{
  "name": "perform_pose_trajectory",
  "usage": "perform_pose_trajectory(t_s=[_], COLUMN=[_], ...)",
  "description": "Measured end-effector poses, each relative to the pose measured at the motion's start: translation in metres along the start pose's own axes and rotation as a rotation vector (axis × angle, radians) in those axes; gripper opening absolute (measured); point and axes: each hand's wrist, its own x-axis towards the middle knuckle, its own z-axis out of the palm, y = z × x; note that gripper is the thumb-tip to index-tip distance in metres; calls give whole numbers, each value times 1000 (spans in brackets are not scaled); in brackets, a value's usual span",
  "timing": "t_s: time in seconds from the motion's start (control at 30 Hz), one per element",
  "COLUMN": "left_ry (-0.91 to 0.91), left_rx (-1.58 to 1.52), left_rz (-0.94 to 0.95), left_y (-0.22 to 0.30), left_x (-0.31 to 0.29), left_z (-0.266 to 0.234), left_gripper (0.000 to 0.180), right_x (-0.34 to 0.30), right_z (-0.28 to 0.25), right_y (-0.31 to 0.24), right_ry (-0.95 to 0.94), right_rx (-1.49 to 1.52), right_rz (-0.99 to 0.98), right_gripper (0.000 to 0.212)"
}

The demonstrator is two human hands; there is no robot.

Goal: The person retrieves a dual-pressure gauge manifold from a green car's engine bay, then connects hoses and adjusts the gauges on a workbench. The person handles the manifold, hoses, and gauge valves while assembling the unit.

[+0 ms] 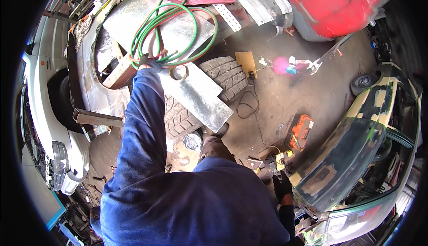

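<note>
My left arm, in a blue sleeve, reaches forward to a coil of green and red hose [195, 23]. My left hand [149, 62], in a dark glove, is closed on the coil's near side. The coil lies over bare sheet metal [129, 14], beside a cut flat metal sheet [200, 99] that rests across the tyres. A small ring of brownish wire or tape [179, 72] lies near that hand. Low at my right side hangs my right hand [282, 186], in a black glove, its fingers apart and holding nothing that I can see.
Two large tyres [225, 74] lie under the sheet. An orange toolbox [302, 131], cables and loose tools are on the floor. A partly sanded car body [343, 157] stands at right, a white vehicle [44, 90] at left, a red panel [330, 5] at the far right.
</note>
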Motion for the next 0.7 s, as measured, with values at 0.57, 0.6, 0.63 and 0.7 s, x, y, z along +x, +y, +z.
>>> perform_pose_trajectory(t_s=[0.57,0.6,0.63,0.7], left_ry=[270,263,183,227], left_rx=[457,608,671,933], left_rz=[1181,1252,1377,1337], left_y=[-26,-37,-46,-70], left_x=[-51,-61,-72,-100], left_z=[-33,-33,-26,-11], left_gripper=[83,84,85,82], right_x=[-23,-25,-25,-26], right_z=[68,74,84,107], right_y=[36,44,52,69], right_ry=[15,10,74,72], right_rx=[368,442,319,380], right_rz=[99,39,57,151], right_gripper=[76,70,63,50])
